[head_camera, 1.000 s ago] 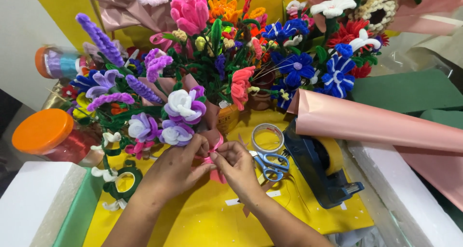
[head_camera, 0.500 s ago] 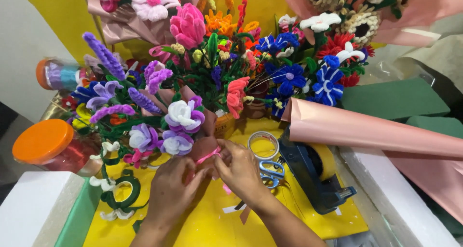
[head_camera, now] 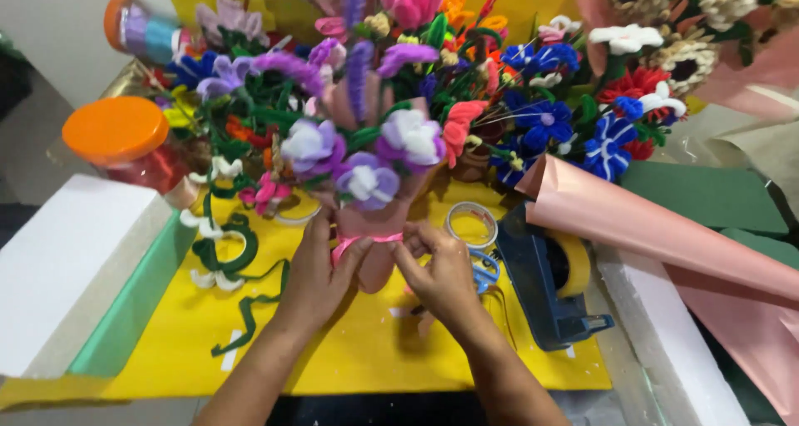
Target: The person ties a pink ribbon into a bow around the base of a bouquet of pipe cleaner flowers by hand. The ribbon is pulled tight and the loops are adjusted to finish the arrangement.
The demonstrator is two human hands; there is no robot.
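Observation:
A small bouquet of purple and white pipe-cleaner flowers (head_camera: 366,156) stands upright in a pink paper wrap (head_camera: 370,226) over the yellow sheet. My left hand (head_camera: 320,268) grips the wrap's narrow neck from the left. My right hand (head_camera: 437,268) pinches a pink ribbon (head_camera: 366,241) that runs around that neck. Both hands touch the wrap; its lower tip is hidden between my palms.
A clear tape roll (head_camera: 470,224), blue-handled scissors (head_camera: 487,269) and a dark blue tape dispenser (head_camera: 545,284) lie right of my hands. A pink paper roll (head_camera: 657,226), orange-lidded jar (head_camera: 121,135), green and white pipe-cleaner stems (head_camera: 225,255), white foam blocks (head_camera: 66,260) and several flower bunches (head_camera: 541,101) surround the yellow sheet (head_camera: 349,351).
The bouquet has been raised more upright in front of me. My fingers have drawn the pink ribbon around its neck, and the view has shifted closer.

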